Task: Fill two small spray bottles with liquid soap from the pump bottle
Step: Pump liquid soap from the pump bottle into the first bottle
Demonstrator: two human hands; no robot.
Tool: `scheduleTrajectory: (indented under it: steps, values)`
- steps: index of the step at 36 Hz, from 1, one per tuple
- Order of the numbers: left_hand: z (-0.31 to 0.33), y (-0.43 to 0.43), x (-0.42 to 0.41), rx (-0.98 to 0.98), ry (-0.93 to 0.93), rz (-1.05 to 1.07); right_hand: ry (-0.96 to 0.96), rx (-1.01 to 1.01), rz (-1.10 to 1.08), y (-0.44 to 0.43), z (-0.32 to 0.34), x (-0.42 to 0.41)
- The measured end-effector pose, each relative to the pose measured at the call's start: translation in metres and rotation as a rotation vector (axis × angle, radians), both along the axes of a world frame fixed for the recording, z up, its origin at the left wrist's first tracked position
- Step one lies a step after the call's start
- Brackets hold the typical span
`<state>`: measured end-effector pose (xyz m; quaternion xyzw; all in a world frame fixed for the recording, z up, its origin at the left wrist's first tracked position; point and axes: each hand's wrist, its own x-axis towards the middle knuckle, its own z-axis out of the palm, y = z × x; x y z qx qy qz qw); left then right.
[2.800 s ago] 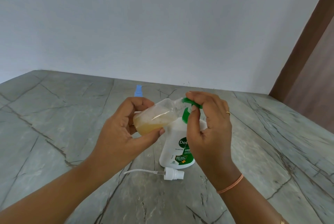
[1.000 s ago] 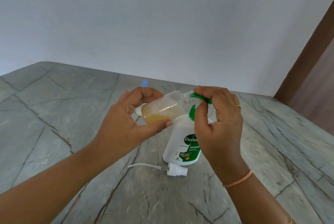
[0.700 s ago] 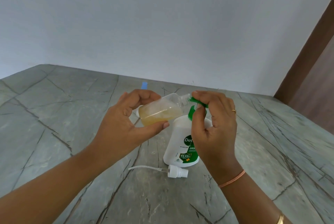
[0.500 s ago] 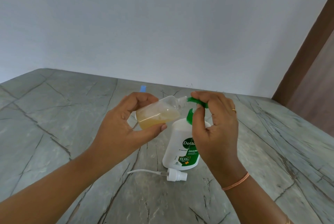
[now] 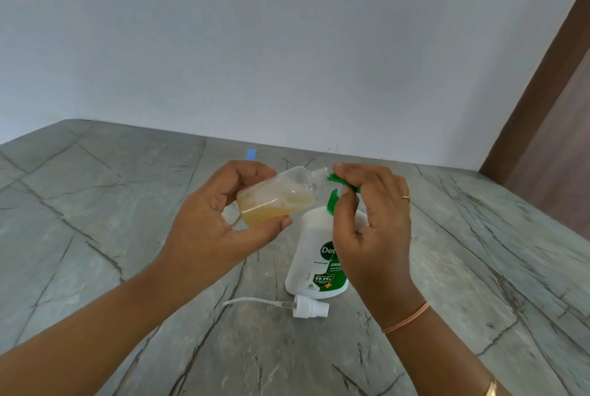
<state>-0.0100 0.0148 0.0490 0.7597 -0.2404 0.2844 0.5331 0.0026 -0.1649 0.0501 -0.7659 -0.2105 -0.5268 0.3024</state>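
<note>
The left hand [image 5: 217,223], middle of the frame, grips the small spray bottle [image 5: 277,197]: the fingers curl over its top and the thumb lies along its underside. The forearm reaches in from the lower left corner. The bottle is uncapped and tipped nearly onto its side, about half full of amber soap, its open neck pointing right at the spout of the green pump head [image 5: 338,180].

The right hand [image 5: 373,229] comes in from the lower right with the wrist bent. Its fingers are curled over the pump head, with the thumb tucked against the green neck below.

The white pump bottle [image 5: 314,248] stands upright on the grey veined desk [image 5: 95,204], partly behind the right hand. Just below it lies a white spray cap [image 5: 311,307] on its side, its thin dip tube trailing left. Above the left hand, a small blue piece [image 5: 251,153] shows, too hidden to identify.
</note>
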Motion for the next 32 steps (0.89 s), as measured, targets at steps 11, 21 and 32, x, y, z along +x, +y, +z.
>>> scheduleTrajectory:
  steps: [11, 21, 32]
  values:
    - [-0.001, -0.001, -0.001, -0.008, -0.008, -0.011, 0.038, 0.020, -0.001, -0.001, 0.013, -0.005]
    - [0.000, -0.001, -0.001, 0.001, -0.030, 0.003, 0.001, 0.024, 0.010, 0.001, 0.005, -0.003]
    - [0.001, -0.001, 0.000, 0.001, -0.028, 0.002, 0.049, 0.039, -0.001, 0.001, 0.007, -0.004]
